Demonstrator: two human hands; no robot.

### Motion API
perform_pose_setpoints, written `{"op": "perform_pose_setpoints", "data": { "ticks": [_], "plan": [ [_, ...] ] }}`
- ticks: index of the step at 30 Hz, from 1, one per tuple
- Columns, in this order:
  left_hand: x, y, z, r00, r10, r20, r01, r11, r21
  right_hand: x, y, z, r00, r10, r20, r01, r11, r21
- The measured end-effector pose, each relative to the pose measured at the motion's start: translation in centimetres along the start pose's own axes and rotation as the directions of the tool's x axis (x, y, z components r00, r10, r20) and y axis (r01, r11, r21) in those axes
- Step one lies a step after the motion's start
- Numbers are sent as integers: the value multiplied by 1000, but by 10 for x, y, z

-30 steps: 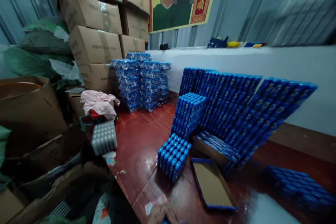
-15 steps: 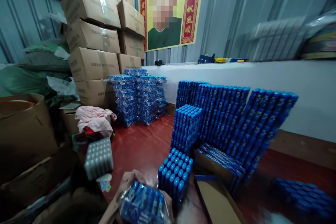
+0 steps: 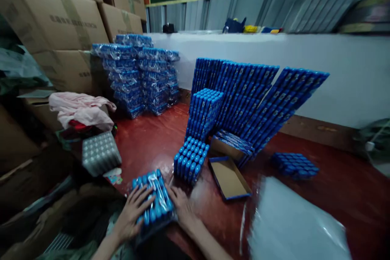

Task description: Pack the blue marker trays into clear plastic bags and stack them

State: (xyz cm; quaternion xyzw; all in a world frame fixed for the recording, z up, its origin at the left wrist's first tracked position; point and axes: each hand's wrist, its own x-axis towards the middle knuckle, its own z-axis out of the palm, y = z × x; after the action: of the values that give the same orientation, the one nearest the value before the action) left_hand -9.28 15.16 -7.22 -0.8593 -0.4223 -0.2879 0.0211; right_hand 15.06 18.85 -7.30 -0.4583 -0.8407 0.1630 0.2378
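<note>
Because the tall blue stacks (image 3: pixel 243 101) at right lean, a knock at their base could topple them. The wrapped stacks (image 3: pixel 157 79) at far left look uneven and slick, so a bump might slide their upper packs off. The clear plastic sheets (image 3: pixel 298 223), near right, could snag a passing forearm. The wrapped blue pack (image 3: pixel 158 199) sits at the near left, close to the table edge; uneven pressure might split its film or skew its rows. The left hand (image 3: pixel 132 211) spreads loosely over its top, while the right hand (image 3: pixel 183 207), fingers extended, touches its right side; neither grips it.
</note>
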Motion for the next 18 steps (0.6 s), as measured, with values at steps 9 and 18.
{"op": "perform_pose_setpoints", "data": {
  "ticks": [9,18],
  "plan": [
    [81,-81,-26,858,-459,230,417,885,208,11,-24,-18,961,276,31,-269,902,336],
    [98,12,-23,830,-557,30,551,826,121,-26,-14,-8,900,434,-32,-326,722,611]
  ]
}}
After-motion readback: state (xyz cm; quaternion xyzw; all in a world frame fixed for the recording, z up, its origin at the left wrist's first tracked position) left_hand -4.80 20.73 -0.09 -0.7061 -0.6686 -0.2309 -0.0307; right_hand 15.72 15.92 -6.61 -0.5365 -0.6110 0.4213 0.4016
